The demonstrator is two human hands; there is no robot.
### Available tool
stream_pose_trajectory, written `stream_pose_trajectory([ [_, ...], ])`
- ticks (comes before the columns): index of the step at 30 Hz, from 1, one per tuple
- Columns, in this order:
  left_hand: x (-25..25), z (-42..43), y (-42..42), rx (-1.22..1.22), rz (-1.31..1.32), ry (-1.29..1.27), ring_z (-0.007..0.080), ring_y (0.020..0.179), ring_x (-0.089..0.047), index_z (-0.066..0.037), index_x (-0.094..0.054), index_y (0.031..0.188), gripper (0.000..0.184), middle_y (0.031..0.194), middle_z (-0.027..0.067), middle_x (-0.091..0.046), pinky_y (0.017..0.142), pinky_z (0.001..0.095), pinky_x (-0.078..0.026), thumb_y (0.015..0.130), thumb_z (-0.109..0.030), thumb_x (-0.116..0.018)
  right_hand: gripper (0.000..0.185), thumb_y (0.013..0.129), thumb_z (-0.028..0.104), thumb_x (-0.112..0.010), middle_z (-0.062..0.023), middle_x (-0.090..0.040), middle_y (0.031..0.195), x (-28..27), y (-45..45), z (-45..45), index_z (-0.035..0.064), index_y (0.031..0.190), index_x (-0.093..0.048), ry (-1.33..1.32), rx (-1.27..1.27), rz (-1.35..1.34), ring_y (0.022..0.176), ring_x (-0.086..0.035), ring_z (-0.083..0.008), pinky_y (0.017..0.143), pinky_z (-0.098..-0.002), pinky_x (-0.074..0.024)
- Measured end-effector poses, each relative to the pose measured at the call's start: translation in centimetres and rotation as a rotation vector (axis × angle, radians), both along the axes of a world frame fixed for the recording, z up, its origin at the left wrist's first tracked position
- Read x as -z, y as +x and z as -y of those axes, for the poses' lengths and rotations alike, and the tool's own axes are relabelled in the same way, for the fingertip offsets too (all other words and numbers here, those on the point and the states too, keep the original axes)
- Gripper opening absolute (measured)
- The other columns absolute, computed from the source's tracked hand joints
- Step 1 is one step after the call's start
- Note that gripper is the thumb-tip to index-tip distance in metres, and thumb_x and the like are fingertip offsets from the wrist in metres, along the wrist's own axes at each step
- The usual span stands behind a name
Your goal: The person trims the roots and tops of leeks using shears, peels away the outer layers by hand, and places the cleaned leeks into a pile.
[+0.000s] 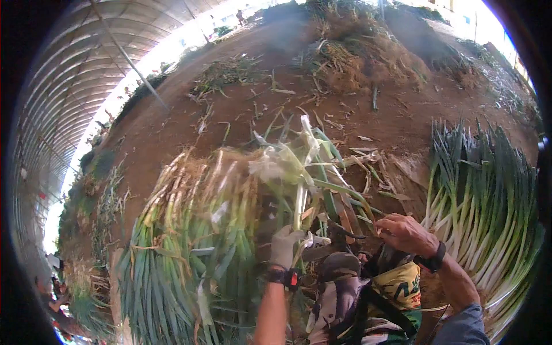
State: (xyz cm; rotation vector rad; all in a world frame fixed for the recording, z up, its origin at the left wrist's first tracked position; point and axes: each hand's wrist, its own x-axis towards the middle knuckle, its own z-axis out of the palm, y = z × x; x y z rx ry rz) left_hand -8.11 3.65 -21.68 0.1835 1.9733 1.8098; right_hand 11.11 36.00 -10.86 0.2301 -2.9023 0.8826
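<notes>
My left hand (283, 246), in a pale glove with a dark band at the wrist, is closed around a long green onion (300, 201). The onion's white stalk points up and away from me, and loose pale outer leaves (282, 161) blur around its upper part. My right hand (407, 233), bare and with a black wristband, has its fingers curled together to the right; what they hold, if anything, is hidden. Between the hands lies a dark curved piece (345, 232) whose kind I cannot make out. Close by are stripped leaves (368, 172).
Unpeeled green onions (172, 259) with roots lie at my left. Cleaner green onions (471, 213) are stacked at my right. Heaps of trimmings (368, 52) cover parts of the brown ground (247, 109). A yellow printed bag or cloth (399, 284) sits near my lap.
</notes>
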Motion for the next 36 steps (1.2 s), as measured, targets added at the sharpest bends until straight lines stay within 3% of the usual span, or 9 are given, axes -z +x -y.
stream_pose_trajectory([
  [5,-4.7,3.3,2.7,-0.066,0.024,-0.005,0.0158,0.086,-0.068,0.004,-0.076,0.106,0.028,0.095,0.0077,-0.074,0.077,0.0308,-0.054,0.097,-0.019,-0.063,0.032,0.093,0.015,-0.07,-0.0206,-0.071,0.099,-0.5,-3.1,3.4,-0.0008,0.121,-0.068,-0.178,-0.129,-0.011,0.09,-0.07,-0.0412,0.078,-0.0471,-0.056],
  [8,-5.3,4.9,4.4,0.041,-0.499,-0.224,0.0177,0.086,-0.069,0.005,-0.075,0.102,0.028,0.097,0.013,-0.075,0.077,0.0337,-0.056,0.101,-0.015,-0.055,0.032,0.095,0.018,-0.069,-0.0215,-0.07,0.095,0.5,-4.9,5.5,-0.0019,0.121,-0.067,-0.235,-0.162,0.036,0.087,-0.07,-0.0405,0.077,-0.0464,-0.0557],
  [12,-7.6,5.2,6.8,-0.09,0.07,0.062,0.0203,0.089,-0.07,0.007,-0.074,0.105,0.032,0.102,0.0159,-0.075,0.083,0.0354,-0.056,0.101,-0.016,-0.053,0.035,0.098,0.024,-0.069,-0.0194,-0.071,0.095,0.1,-6.9,8.5,-0.0018,0.122,-0.067,-0.315,-0.16,0.145,0.085,-0.072,-0.0325,0.075,-0.0428,-0.0563],
  [17,-7.4,5.6,9.2,-0.098,-0.318,-0.134,0.0212,0.095,-0.07,0.007,-0.075,0.107,0.033,0.106,0.0158,-0.075,0.088,0.0361,-0.054,0.102,-0.018,-0.054,0.037,0.101,0.032,-0.067,-0.0119,-0.072,0.102,2.9,-10.1,11.6,0.0001,0.122,-0.068,-0.743,-0.096,0.388,0.086,-0.072,-0.0199,0.073,-0.0342,-0.0576],
  [23,-6.0,6.7,10.9,-0.18,0.067,0.047,0.0259,0.102,-0.071,0.004,-0.073,0.118,0.031,0.117,0.0184,-0.074,0.091,0.0366,-0.053,0.093,-0.015,-0.069,0.042,0.101,0.034,-0.069,-0.0069,-0.073,0.108,4.9,-12.3,14.0,-0.0011,0.124,-0.068,-1.238,-0.011,0.538,0.086,-0.071,-0.0152,0.073,-0.0286,-0.0582],
  [26,-1.1,9.3,11.4,-0.079,-0.082,0.01,0.035,0.111,-0.07,0.003,-0.071,0.121,0.04,0.123,0.0231,-0.071,0.096,0.0387,-0.053,0.087,-0.017,-0.078,0.032,0.096,0.024,-0.073,-0.0065,-0.074,0.098,3.8,-12.1,14.2,-0.0007,0.117,-0.072,-1.037,-0.144,0.385,0.084,-0.07,-0.0145,0.073,-0.0297,-0.0573],
  [30,-1.7,11.7,11.6,0.201,-0.843,-0.488,0.046,0.125,-0.062,0.001,-0.069,0.127,0.055,0.13,0.027,-0.067,0.107,0.0451,-0.05,0.078,-0.018,-0.086,0.026,0.093,0.016,-0.073,-0.0099,-0.075,0.096,2.2,-12.1,14.8,-0.0014,0.112,-0.073,-0.817,-0.157,0.33,0.082,-0.069,-0.0145,0.073,-0.0337,-0.0561],
  [33,-2.9,11.1,11.2,0.251,-0.662,-0.355,0.0437,0.13,-0.059,-0.001,-0.065,0.134,0.06,0.133,0.0251,-0.066,0.111,0.0489,-0.048,0.081,-0.02,-0.087,0.027,0.092,0.011,-0.069,-0.0143,-0.076,0.099,1.2,-12.3,15.6,-0.0008,0.116,-0.072,-0.531,-0.158,0.186,0.083,-0.072,-0.0221,0.075,-0.0381,-0.0559],
  [36,-3.4,10.5,11.8,0.188,-0.603,-0.294,0.0295,0.116,-0.066,-0.003,-0.059,0.142,0.056,0.127,0.0171,-0.068,0.098,0.0421,-0.056,0.091,-0.016,-0.079,0.035,0.088,0.004,-0.066,-0.0179,-0.075,0.103,1.8,-12.5,15.9,0.0025,0.123,-0.071,-0.386,-0.25,-0.087,0.088,-0.072,-0.0329,0.077,-0.0425,-0.056],
])
